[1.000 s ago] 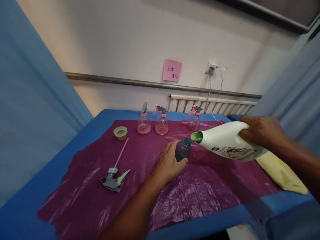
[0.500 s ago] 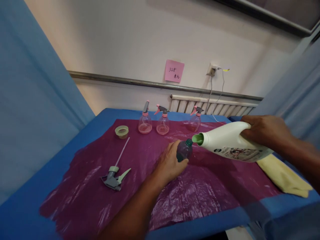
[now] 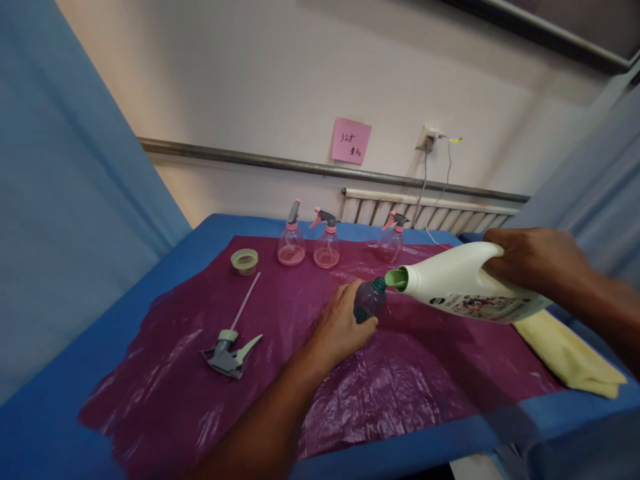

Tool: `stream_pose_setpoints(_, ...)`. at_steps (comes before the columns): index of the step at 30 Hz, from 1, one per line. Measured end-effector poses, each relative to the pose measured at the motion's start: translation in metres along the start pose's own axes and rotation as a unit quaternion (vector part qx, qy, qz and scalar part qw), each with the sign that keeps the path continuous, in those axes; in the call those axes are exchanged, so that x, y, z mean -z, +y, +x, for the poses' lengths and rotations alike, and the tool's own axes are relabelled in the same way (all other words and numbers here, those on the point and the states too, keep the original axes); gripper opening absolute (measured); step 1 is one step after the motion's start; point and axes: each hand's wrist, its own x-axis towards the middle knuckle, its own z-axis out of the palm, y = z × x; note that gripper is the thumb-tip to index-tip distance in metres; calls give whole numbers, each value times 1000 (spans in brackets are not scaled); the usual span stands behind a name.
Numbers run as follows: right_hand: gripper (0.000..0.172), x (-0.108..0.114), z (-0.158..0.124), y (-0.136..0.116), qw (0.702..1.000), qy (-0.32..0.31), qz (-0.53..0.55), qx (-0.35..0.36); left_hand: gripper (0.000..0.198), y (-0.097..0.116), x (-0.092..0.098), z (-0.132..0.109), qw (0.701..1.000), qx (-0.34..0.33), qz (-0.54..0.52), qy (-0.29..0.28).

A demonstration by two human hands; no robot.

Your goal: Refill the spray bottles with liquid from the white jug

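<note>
My left hand [image 3: 343, 325] is wrapped round a see-through bottle [image 3: 369, 303] with a green neck, which leans slightly to the right on the purple plastic sheet [image 3: 280, 400]. In my right hand [image 3: 535, 257] is a large white jug [image 3: 470, 283], gripped by its handle and tipped nearly on its side. Its green spout [image 3: 397, 279] meets the bottle's neck or comes very close to it. Whether liquid is flowing I cannot tell. A grey and green spray head [image 3: 225, 357] with a thin tube lies to the left of my left hand.
Three spray bottles with pink collars stand at the back, among them the left one [image 3: 291, 247] and the right one [image 3: 391, 245]. A small round tub [image 3: 245, 262] sits at left, a folded yellow cloth [image 3: 570, 353] at right. Blue curtains [image 3: 75, 167] flank the table.
Both hands, the bottle and the tipped jug keep almost the same places. Only a slight shift of the camera view shows.
</note>
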Motion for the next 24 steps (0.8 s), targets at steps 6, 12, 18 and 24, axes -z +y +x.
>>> stream_pose_setpoints(6, 21, 3, 1, 2, 999, 2, -32, 13, 76, -2, -1, 0, 1000, -7, -13, 3)
stream_pose_setpoints(12, 22, 8, 2, 3, 998, 11, -51, 26, 76, -3, -2, 0, 1000, -7, -10, 5)
stream_pose_setpoints(18, 20, 7, 3, 4, 998, 29, -52, 30, 78, -2, -2, 0, 1000, -1, -13, 6)
stream_pose_setpoints(24, 19, 4, 3, 6, 997, 47, -51, 35, 77, 0, -1, -1, 1000, -6, -14, 6)
